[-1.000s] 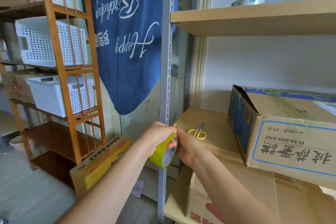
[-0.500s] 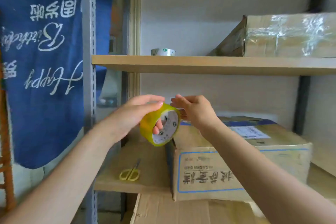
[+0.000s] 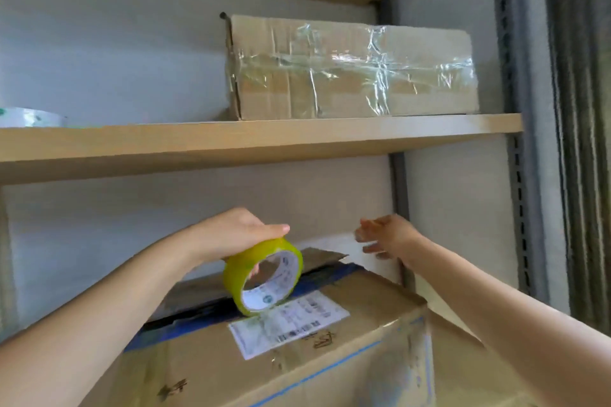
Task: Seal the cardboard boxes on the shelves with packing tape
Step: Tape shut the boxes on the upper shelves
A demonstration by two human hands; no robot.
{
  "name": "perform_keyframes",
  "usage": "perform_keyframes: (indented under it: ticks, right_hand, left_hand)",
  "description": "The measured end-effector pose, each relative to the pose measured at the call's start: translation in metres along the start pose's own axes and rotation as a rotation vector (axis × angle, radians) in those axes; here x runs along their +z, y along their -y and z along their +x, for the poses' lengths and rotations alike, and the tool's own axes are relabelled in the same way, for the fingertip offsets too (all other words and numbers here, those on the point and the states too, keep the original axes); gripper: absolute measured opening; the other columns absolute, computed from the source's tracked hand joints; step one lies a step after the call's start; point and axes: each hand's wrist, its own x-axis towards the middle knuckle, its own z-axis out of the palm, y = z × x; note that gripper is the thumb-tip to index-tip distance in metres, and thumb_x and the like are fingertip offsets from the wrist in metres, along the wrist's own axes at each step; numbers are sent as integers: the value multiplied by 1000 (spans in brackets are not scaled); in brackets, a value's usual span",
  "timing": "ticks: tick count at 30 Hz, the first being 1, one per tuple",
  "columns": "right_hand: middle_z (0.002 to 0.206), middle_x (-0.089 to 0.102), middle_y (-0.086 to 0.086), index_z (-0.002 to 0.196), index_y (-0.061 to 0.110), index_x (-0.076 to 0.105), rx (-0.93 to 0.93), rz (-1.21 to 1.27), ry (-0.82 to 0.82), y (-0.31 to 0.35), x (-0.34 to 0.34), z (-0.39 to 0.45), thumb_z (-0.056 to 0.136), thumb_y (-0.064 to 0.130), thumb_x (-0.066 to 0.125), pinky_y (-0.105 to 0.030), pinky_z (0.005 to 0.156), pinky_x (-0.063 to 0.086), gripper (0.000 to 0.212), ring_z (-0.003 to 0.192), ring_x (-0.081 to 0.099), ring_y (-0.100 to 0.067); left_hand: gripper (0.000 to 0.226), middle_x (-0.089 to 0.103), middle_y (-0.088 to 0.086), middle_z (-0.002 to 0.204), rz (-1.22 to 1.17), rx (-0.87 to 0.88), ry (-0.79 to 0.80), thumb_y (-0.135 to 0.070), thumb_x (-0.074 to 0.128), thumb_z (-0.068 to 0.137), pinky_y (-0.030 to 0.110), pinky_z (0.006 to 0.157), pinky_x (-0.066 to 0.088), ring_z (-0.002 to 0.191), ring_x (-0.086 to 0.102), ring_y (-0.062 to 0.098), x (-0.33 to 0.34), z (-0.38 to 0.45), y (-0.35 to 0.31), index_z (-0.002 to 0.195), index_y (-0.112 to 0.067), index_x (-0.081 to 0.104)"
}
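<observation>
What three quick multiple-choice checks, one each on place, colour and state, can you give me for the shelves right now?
1. Where is the tape roll?
A. On the upper shelf
B. Over the lower box's top, in the left hand
C. On the floor

2. What colour is that roll?
A. Yellow-green
B. Red
C. Black

3. What state is the lower box in?
A. Wrapped in clear tape
B. Crushed flat
C. Top seam still gaping

Answers:
1. B: the left hand grips the roll just above the box's label.
2. A: its outer band is yellow-green around a white core.
3. C: a dark gap runs between the flaps, while the upper box is the taped one; the right hand reaches, fingers spread, past the far corner.
</observation>
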Motion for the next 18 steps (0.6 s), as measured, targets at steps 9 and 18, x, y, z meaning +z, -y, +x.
perform_keyframes:
  ticks: [9, 18]
  right_hand:
    - [92, 75, -4, 103, 9, 74, 110, 190, 98, -41, 12, 18, 103, 37, 48, -24, 61, 47, 37, 66, 58, -19]
    - [65, 63, -3, 85, 7, 66, 29, -94, 84, -48, 9, 21, 97, 34, 59, -14, 40, 36, 31, 48, 54, -15]
  left_hand:
    - [59, 39, 11, 40, -379, 9, -4, -51, 56, 86, 23, 42, 34, 37, 35, 20, 23, 0, 26, 45, -9, 49]
    - [44, 38, 12, 51, -443, -53, -130, -32, 58, 87, 16, 30, 28, 32, 31, 16, 17, 4, 11, 81, 11, 64]
